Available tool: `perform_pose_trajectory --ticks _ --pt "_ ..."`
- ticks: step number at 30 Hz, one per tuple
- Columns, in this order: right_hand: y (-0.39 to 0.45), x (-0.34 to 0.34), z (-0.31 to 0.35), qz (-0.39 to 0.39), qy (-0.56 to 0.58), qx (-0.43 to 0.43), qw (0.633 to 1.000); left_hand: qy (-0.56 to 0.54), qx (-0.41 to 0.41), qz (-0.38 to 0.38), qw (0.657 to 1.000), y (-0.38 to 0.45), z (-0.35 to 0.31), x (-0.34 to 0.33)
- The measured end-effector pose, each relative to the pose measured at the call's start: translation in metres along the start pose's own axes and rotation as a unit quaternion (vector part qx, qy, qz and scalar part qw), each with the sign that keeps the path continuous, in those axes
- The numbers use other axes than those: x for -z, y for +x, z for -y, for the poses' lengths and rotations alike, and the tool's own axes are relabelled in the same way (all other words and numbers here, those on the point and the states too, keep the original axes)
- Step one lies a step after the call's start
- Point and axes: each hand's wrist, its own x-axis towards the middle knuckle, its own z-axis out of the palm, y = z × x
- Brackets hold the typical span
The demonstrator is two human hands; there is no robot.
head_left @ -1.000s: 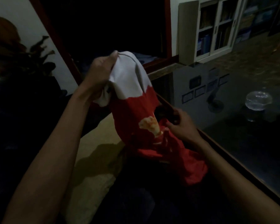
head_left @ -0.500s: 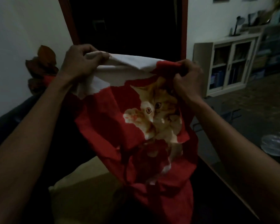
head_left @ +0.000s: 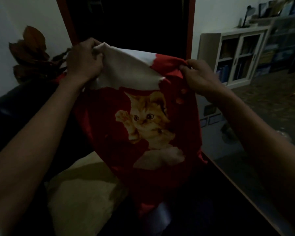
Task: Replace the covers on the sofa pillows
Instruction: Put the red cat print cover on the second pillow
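A red pillow cover [head_left: 109,126] with an orange kitten print hangs in front of me, its white inner side folded over along the top edge. My left hand [head_left: 83,60] grips the white top left corner. My right hand [head_left: 197,74] pinches the red top right corner. The cover is stretched between both hands at chest height. Below it, a bare cream pillow [head_left: 80,193] lies on the dark sofa [head_left: 15,113], apart from the cover.
A glass-topped table with a wooden rim [head_left: 242,193] runs along the right. A white bookcase [head_left: 235,55] stands against the far wall. A dark doorway [head_left: 129,21] is straight ahead, dried leaves [head_left: 32,53] at the left. The room is dim.
The cover was bunched low with only my left hand at its top. My right hand came up to the other corner, and both hands have spread it so the kitten print shows flat.
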Motion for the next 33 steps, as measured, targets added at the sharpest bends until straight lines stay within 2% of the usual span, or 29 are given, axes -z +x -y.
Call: perform_pose_trajectory --ticks 2,3,5,6,7,9,10,12,13,15,17,20,23,27,31,33 --pt "0.003 -0.011 -0.006 0.003 0.04 -0.044 0.998 0.009 0.003 0.009 1.0 -0.019 -0.001 -0.021" --pt "0.005 -0.017 -0.01 0.004 0.062 -0.062 0.996 0.01 -0.008 -0.019 1.0 -0.034 -0.002 -0.031" --pt "0.01 -0.029 -0.021 0.003 0.093 -0.092 0.991 -0.008 -0.074 -0.106 0.992 -0.072 -0.006 -0.05" --pt "0.013 -0.034 -0.026 -0.002 0.107 -0.106 0.989 -0.03 -0.125 -0.113 0.985 -0.097 -0.01 -0.059" --pt "0.016 -0.038 -0.031 -0.01 0.122 -0.125 0.985 -0.057 -0.181 -0.076 0.979 -0.126 -0.012 -0.07" --pt "0.022 -0.043 -0.036 -0.024 0.148 -0.158 0.976 -0.079 -0.243 0.059 0.965 -0.185 -0.009 -0.093" --pt "0.026 -0.045 -0.037 -0.039 0.16 -0.173 0.971 -0.064 -0.229 0.132 0.962 -0.213 -0.005 -0.107" --pt "0.033 -0.049 -0.041 -0.068 0.175 -0.196 0.963 -0.01 -0.133 0.275 0.952 -0.261 0.005 -0.135" --pt "0.034 -0.051 -0.043 -0.069 0.182 -0.206 0.959 0.008 -0.084 0.326 0.942 -0.277 0.009 -0.148" --pt "0.035 -0.055 -0.05 -0.063 0.204 -0.225 0.951 0.015 -0.026 0.37 0.929 -0.294 0.016 -0.17" --pt "0.034 -0.056 -0.061 -0.061 0.218 -0.233 0.946 0.002 0.005 0.363 0.932 -0.294 0.019 -0.184" --pt "0.033 -0.054 -0.084 -0.092 0.203 -0.241 0.945 -0.087 0.033 0.317 0.944 -0.274 0.021 -0.19" --pt "0.026 -0.055 -0.112 -0.082 0.131 -0.222 0.963 -0.168 0.057 0.305 0.936 -0.248 0.016 -0.182" --pt "0.004 -0.071 -0.141 0.039 -0.034 -0.24 0.969 -0.232 0.09 0.241 0.938 -0.209 0.002 -0.17" --pt "-0.03 -0.113 -0.155 0.212 -0.145 -0.144 0.956 -0.216 0.086 0.176 0.956 -0.18 -0.012 -0.165" --pt "-0.042 -0.136 -0.167 0.217 -0.174 -0.12 0.953 -0.227 0.086 0.163 0.956 -0.172 -0.018 -0.158"
